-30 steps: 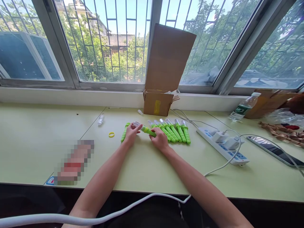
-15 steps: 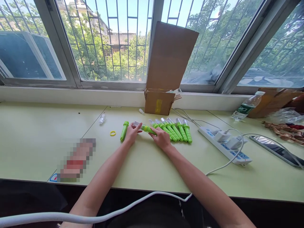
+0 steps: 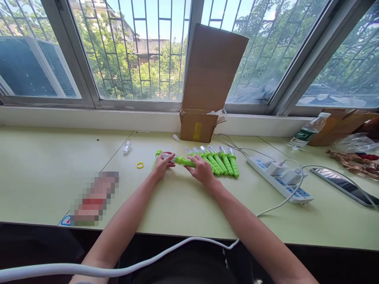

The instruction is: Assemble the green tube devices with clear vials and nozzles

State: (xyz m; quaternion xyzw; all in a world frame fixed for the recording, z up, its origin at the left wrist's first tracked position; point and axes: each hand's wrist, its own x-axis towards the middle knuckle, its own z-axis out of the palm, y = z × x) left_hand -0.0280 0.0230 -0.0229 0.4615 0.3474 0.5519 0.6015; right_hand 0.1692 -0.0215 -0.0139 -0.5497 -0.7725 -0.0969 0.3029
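A green plastic tube with a clear cap [image 3: 184, 161] is held almost level between my two hands, just above the table. My left hand [image 3: 160, 165] is closed around its clear end. The fingers of my right hand [image 3: 202, 169] grip the green end. Another green tube [image 3: 157, 153] lies behind my left hand, mostly hidden. Beside my right hand several green tubes with clear caps [image 3: 224, 162] lie in a row, some partly covered by it. Left of my hands are a yellow ring [image 3: 140, 165] and a loose clear cap [image 3: 127, 147].
An open cardboard box [image 3: 197, 126] stands by the window, with a small whitish piece [image 3: 176, 137] near it. To the right are a power strip [image 3: 280, 179] with plugs and cables, a phone [image 3: 345, 185] and a water bottle [image 3: 309, 132]. A blurred item [image 3: 96, 199] lies left.
My left hand has shifted slightly left along the held tube and now covers more of the green tube behind it. The right hand has hardly moved.
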